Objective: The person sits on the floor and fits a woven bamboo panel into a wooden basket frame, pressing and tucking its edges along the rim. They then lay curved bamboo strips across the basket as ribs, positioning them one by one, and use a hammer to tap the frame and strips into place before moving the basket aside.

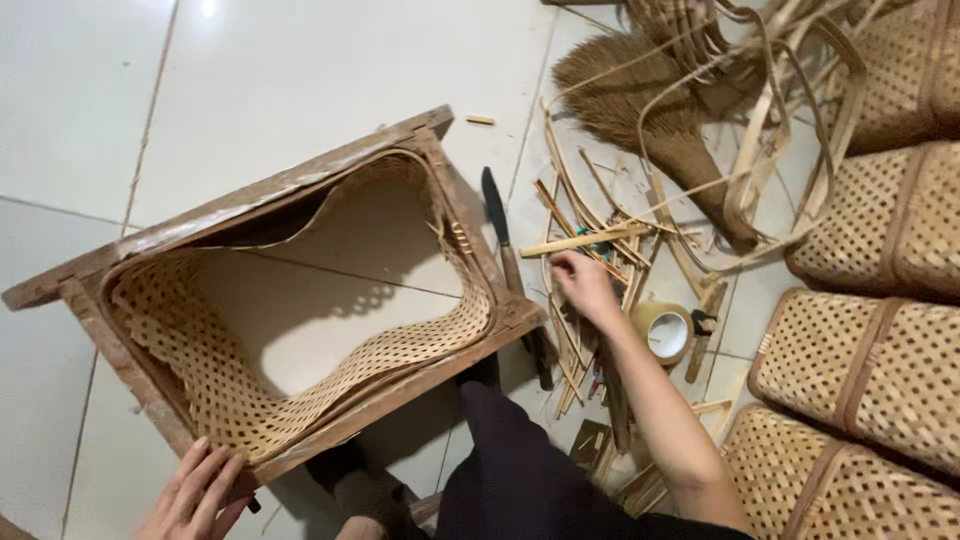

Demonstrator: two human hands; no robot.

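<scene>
Right hand (583,283) reaches out over a scatter of bamboo strips (590,300) on the white tiled floor (300,60), its fingers curled down among them; it seems to be pinching one strip, though the fingertips are hidden behind the knuckles and I cannot tell for sure. Just beyond that hand lies a longer, pale bamboo stick (585,241), pointing away to its right. Close to the wrist, on the outer side, stands a roll of brown packing tape (663,331). On the inner side of the hand, a knife (512,270) with a dark blade lies along the floor, right beside the edge of the wooden frame (300,180).

Left hand (195,495) rests flat, fingers spread and open, on the near corner of that frame, pressing on its lower rail. Inside the frame, just ahead of this hand, a sheet of woven bamboo lattice (230,400) lines the walls, bent round in a loose curve with a wavy upper edge.

Farther out past the right hand, a bristly brown broom head (640,100) lies tangled with long looping cane strips (780,150). Beyond the right forearm, finished woven baskets (870,370) with darker rim bands are stacked side by side. Between both arms, the person's dark-clothed leg (520,470) shows.
</scene>
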